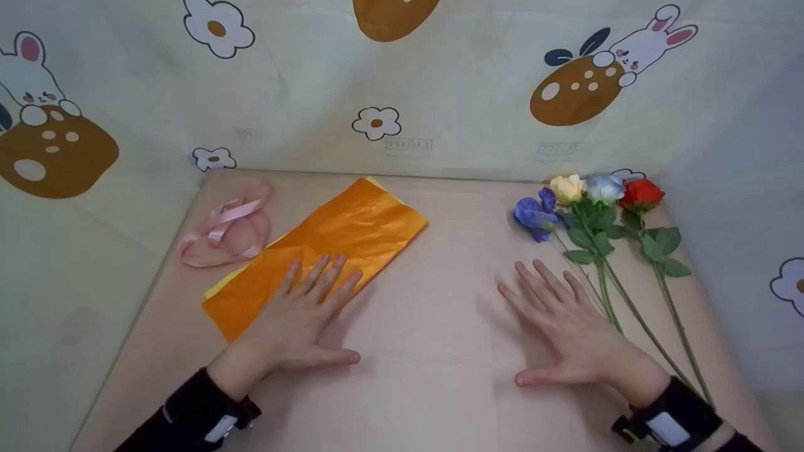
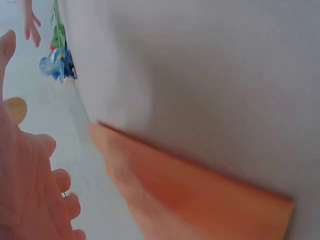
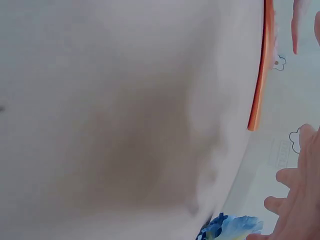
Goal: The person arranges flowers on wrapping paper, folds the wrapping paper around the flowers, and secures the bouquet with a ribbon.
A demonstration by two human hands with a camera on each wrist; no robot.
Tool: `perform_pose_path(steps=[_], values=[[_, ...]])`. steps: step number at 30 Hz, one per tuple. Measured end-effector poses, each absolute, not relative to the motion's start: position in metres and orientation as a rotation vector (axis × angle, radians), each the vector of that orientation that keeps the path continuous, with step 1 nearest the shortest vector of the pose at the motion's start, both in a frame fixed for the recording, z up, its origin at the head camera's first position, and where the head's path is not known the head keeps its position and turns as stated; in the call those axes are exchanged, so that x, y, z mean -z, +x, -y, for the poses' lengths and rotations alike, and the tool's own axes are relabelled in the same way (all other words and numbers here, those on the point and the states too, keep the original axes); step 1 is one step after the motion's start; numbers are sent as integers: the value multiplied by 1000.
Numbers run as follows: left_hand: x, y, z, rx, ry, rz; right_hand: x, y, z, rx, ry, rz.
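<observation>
My left hand (image 1: 298,320) is spread flat, palm down, over the near part of a folded orange sheet of wrapping paper (image 1: 352,232) with a yellow edge showing beneath. In the left wrist view a gap shows between the hand (image 2: 25,175) and the paper (image 2: 190,185). My right hand (image 1: 565,333), fingers spread and holding nothing, hovers left of the artificial flowers, overlapping some stems in the head view. These are a blue-violet flower (image 1: 534,215), a cream rose (image 1: 567,188), a pale blue rose (image 1: 604,188) and a red rose (image 1: 642,194).
A loosely looped pink ribbon (image 1: 235,216) lies at the table's back left, beside the paper. The beige table (image 1: 433,376) meets a printed cloth backdrop (image 1: 465,81) along its back edge. Black bands (image 1: 675,411) with small devices wrap both wrists.
</observation>
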State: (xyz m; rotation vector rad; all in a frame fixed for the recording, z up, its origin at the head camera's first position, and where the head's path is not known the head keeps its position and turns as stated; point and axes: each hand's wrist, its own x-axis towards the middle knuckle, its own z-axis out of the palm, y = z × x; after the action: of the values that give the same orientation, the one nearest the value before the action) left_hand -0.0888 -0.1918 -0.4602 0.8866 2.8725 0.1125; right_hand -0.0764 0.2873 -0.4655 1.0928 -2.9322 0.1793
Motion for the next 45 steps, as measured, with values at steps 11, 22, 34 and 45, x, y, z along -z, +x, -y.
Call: perform_pose_path(steps=[11, 22, 34, 45], values=[[462, -126, 216, -232, 634, -2871, 455, -117, -269, -284, 1021, 2941], [475, -144, 233, -253, 441, -2838, 476, -144, -238, -450, 990, 2982], [490, -143, 208, -240, 378, -2778, 488, -156, -195, -472, 1059, 3014], [496, -120, 153, -117, 486, -2922, 496, -145, -178, -482, 1157, 2981]])
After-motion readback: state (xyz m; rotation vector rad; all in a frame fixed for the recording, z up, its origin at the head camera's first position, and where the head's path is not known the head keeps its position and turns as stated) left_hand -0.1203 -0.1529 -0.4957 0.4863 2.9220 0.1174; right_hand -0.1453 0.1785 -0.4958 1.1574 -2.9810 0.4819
